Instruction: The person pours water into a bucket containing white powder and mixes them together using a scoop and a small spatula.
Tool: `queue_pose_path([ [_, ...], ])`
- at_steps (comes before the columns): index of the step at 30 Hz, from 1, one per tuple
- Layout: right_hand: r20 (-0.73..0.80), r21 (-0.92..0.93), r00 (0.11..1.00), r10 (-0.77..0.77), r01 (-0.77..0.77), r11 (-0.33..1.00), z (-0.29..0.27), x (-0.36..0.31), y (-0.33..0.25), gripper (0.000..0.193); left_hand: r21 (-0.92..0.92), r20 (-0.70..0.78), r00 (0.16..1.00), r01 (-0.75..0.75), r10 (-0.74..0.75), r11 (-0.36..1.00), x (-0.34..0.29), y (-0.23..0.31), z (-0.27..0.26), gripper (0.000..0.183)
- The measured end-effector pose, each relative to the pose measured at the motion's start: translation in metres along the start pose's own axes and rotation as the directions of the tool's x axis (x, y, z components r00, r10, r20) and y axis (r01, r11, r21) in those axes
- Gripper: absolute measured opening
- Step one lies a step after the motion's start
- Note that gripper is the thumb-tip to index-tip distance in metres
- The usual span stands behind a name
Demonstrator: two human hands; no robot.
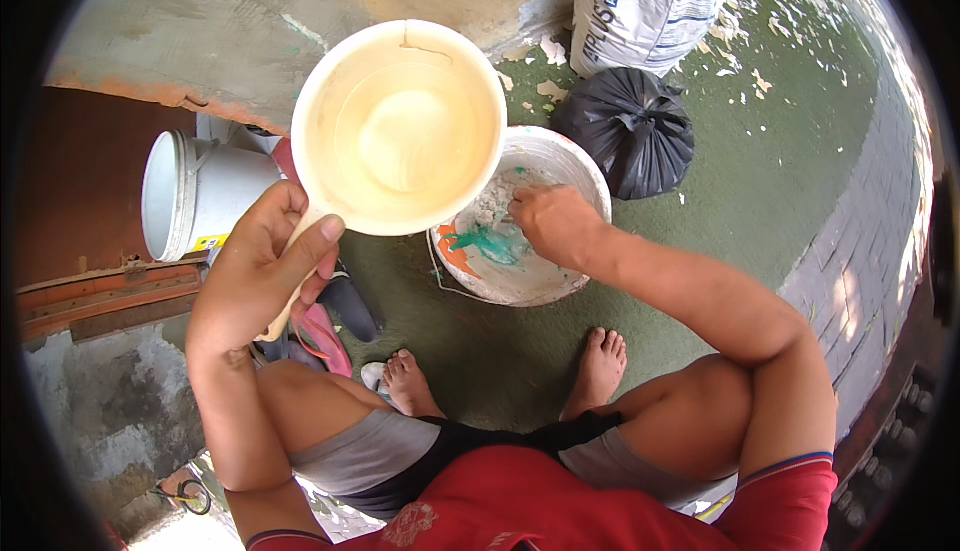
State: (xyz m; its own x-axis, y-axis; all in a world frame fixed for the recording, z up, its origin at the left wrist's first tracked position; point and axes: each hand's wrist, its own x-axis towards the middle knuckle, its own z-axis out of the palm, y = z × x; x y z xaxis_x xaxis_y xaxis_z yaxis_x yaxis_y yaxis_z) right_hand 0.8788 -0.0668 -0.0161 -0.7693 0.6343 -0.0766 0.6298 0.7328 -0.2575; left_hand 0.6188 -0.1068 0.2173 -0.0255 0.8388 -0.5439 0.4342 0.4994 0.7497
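My left hand (275, 266) is wrapped round the handle of a cream plastic dipper (400, 136), which is raised over the floor to the left of a white bucket. Clear liquid seems to lie in the dipper, and a crack runs down from its far rim. The bucket (597, 176) stands on the floor with grey powdery or pasty stuff inside and green and orange stains on its inner wall. Reaching into the bucket from the right, my right hand (560, 223) is closed with its fingers curled down; whatever they grip is hidden.
A tied black plastic bag (630, 136) sits just beyond the bucket, before a white printed sack (645, 11). At left a pale bucket (215, 196) lies on its side. Sandals (322, 339) are near my left foot. Paint flakes litter the green floor (740, 191).
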Motion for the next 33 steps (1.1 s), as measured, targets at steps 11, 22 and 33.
queue_pose_path([
  [11,0.046,0.033,0.999,-0.002,0.0,0.999,0.013,0.015,0.009,0.015,-0.129,-0.114,0.993,-0.017,0.002,0.991,-0.02,0.027,-0.033,0.026],
  [22,0.067,-0.007,0.944,-0.324,0.325,0.946,0.035,0.011,0.012,0.013,-0.295,-0.413,0.911,-0.127,-0.006,0.947,-0.057,-0.025,-0.064,0.026],
  [33,0.213,0.078,0.977,-0.028,0.012,0.997,0.025,0.034,0.005,0.012,-0.388,-0.527,0.844,-0.133,-0.101,0.912,-0.072,-0.101,-0.156,0.021],
])
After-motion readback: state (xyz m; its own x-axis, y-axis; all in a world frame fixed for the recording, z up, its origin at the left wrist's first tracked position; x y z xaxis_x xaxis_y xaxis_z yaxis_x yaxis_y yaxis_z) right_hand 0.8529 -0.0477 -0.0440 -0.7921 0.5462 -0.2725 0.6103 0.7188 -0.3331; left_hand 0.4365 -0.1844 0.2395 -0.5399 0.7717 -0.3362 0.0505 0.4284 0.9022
